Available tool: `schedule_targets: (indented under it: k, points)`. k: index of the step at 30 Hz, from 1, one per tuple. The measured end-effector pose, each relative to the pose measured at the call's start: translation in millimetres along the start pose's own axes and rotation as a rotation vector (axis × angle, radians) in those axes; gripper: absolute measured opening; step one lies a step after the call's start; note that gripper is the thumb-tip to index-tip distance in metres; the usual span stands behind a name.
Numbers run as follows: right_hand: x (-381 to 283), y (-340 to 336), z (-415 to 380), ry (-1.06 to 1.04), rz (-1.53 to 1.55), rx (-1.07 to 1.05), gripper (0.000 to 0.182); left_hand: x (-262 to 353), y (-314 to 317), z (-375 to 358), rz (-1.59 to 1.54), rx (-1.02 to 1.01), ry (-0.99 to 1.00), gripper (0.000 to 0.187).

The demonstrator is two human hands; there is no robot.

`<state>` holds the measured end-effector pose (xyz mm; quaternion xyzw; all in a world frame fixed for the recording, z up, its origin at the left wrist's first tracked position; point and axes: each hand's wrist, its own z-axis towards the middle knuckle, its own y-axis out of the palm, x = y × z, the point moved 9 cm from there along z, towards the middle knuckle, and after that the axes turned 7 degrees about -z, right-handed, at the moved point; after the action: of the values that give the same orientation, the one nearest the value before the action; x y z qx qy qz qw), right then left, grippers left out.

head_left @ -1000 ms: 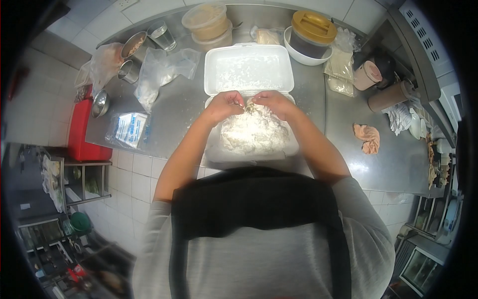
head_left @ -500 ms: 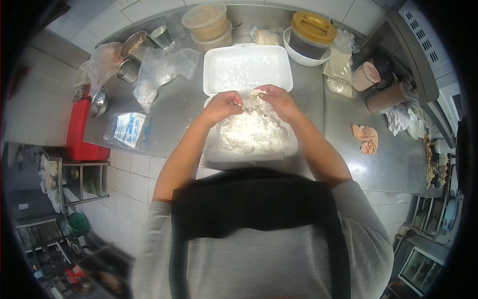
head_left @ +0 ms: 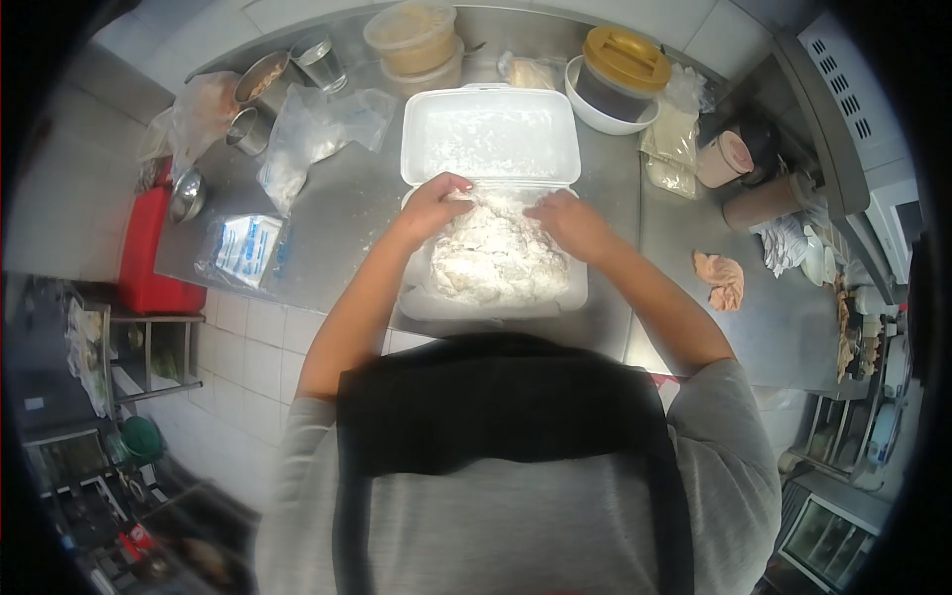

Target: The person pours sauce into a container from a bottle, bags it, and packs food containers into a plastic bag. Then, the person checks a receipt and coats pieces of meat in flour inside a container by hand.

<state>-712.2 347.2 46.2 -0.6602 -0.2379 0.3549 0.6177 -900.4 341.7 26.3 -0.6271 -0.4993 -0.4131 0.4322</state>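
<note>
A white foam box [head_left: 412, 297] lies on the steel counter in front of me, its lid [head_left: 491, 129] tipped back and dusted with white powder. Lumpy pieces thickly coated in white powder [head_left: 501, 263] fill the base; their kind is hidden by the coating. At the box's far left corner is my left hand [head_left: 432, 208], thumb and fingers apart at the edge of the heap. My right hand [head_left: 573, 224] is at the far right of the heap, fingers curled down against the powdery pieces. Whatever lies under those fingertips is hidden.
A plastic bag of white powder [head_left: 288, 174] and a blue-printed packet [head_left: 246, 250] lie to the left. Stacked tubs [head_left: 410, 45] and a gold-lidded container [head_left: 627, 58] in a white bowl [head_left: 635, 124] stand behind. A crumpled orange cloth [head_left: 721, 279] lies right.
Both hands were raised close together at the box's far side, the right pinching a powdered piece. Now they are farther apart, and the right hand is lower, against the heap.
</note>
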Motion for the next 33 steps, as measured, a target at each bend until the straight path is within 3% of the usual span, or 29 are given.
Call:
schedule_targets:
  k: [5,7,11,14,18,21,24,27,30,32,33]
  points:
    - [-15,-5,11,-0.134,-0.003,0.092,0.033,5,-30,-27,-0.035,0.138,0.142,0.034]
    - [12,-5,23,0.0,0.389,0.032,0.033,12,-49,-44,-0.101,0.196,0.274,0.033]
    - [43,-7,61,0.396,1.205,-0.148,0.032,7,-76,-78,-0.234,0.263,0.254,0.032]
    - [65,4,115,0.447,1.376,-0.089,0.033,-8,-80,-89,-0.352,0.272,0.209,0.033]
    - [86,34,178,0.436,1.3,-0.028,0.03,-18,-57,-89,-0.519,0.204,0.133,0.035]
    - [96,46,204,0.395,1.068,-0.027,0.024,-21,-37,-77,-0.568,0.174,0.021,0.038]
    - [78,-9,201,0.071,0.007,0.227,0.018,-33,-29,-56,-0.472,0.213,-0.053,0.042]
    - [56,-49,152,0.297,0.275,0.004,0.015,-52,-25,-29,-0.322,0.266,-0.084,0.043]
    - [29,-54,97,0.323,0.613,-0.12,0.018,-51,-23,-21,-0.19,0.332,-0.099,0.042]
    - [17,-20,67,0.221,0.798,-0.312,0.018,-39,-19,-27,-0.15,0.381,-0.109,0.04]
    - [18,-5,57,0.248,0.755,-0.285,0.021,-38,-18,-27,-0.175,0.387,-0.125,0.039]
